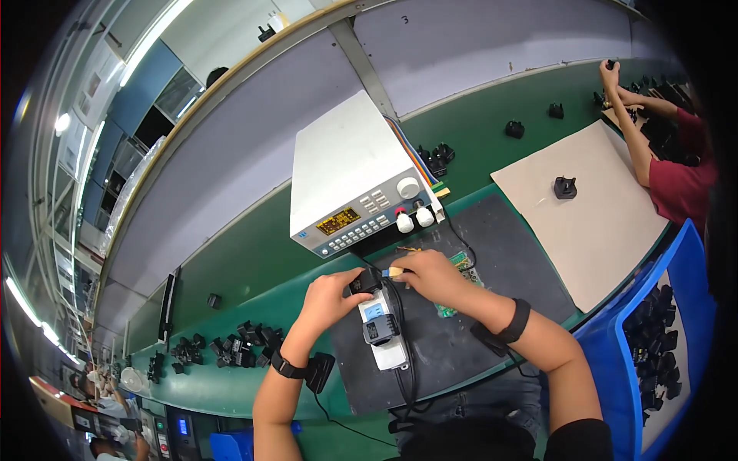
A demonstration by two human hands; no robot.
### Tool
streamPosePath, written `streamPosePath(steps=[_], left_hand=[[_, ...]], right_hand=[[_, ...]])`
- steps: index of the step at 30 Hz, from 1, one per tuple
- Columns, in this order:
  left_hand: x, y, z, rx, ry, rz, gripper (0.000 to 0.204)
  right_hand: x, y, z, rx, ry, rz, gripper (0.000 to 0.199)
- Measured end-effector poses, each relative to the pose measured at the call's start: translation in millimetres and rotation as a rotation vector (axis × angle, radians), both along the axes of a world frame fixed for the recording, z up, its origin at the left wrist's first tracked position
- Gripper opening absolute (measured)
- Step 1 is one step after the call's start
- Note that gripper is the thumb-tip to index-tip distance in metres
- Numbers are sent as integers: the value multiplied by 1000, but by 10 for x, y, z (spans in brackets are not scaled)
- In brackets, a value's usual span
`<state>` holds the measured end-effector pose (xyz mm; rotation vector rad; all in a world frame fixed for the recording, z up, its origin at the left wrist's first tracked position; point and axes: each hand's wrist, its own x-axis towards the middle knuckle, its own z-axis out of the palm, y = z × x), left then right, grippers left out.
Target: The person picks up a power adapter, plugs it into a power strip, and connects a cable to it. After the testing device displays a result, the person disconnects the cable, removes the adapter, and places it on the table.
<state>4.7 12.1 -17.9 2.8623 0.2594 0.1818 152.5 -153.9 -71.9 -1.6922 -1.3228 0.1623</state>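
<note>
My left hand [327,301] is closed around a black power adapter [366,281] at the top end of a white power strip [393,356]. Pinched in my right hand [432,275] is a small pale yellow plug with a blue tip [394,272], its tip against or very near the adapter's side; whether it is inserted I cannot tell. A second dark adapter [378,330] sits on the strip below my left hand. Partly behind my right hand and forearm lies a green circuit board [461,261]. Black cables run down beside the strip.
A white bench instrument [350,184] with a lit display stands ahead. Several black adapters [244,346] lie left on the green table. At right are a cardboard sheet [573,238] bearing one adapter [565,187], a blue bin [626,361] of adapters, and a co-worker's hands [615,86].
</note>
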Motion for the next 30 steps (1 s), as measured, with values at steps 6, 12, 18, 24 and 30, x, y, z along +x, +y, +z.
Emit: streamPosePath(steps=[6, 12, 18, 24, 30], left_hand=[[-2, -46, 49, -86, 21, 23, 48], [-7, -80, 89, -79, 20, 14, 48], [-228, -383, 259, 108, -320, -169, 61], [-479, -690, 31, 300, 36, -27, 58], [-430, -683, 102, 169, -130, -122, 42]], right_hand=[[-36, 100, -48, -18, 6, 34, 12], [69, 234, 128, -142, -101, 149, 14], [178, -165, 163, -59, -476, 24, 39], [1147, -526, 746, -493, -137, 99, 31], [2208, 480, -75, -451, -382, -439, 50]])
